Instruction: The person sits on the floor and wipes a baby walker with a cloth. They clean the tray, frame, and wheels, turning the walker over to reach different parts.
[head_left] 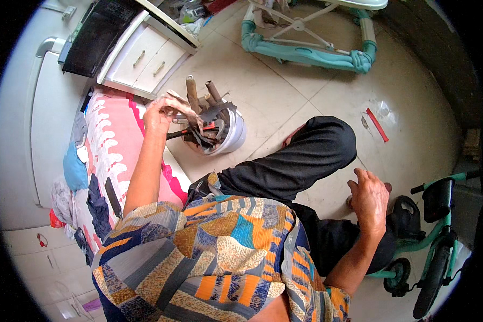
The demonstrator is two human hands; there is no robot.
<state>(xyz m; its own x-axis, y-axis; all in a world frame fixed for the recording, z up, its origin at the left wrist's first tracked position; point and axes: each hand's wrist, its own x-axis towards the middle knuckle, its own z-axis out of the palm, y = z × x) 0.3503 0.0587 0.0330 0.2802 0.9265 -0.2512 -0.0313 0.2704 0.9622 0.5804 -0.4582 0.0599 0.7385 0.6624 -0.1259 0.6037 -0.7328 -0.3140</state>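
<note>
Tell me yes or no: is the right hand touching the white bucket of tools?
No: the right hand rests by the knee, far from the white bucket of tools, which the left hand reaches.

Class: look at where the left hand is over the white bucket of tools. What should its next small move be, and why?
Probably lift out the tool it is on. The left hand is at the top of the tangled tools in the bucket, with handles and a saw blade crossing; the right hand rests on the knee.

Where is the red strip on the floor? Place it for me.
In the head view the red strip lies on the tiled floor at the right, beyond the person's raised knee and beside a scrap of clear wrapping.
</note>
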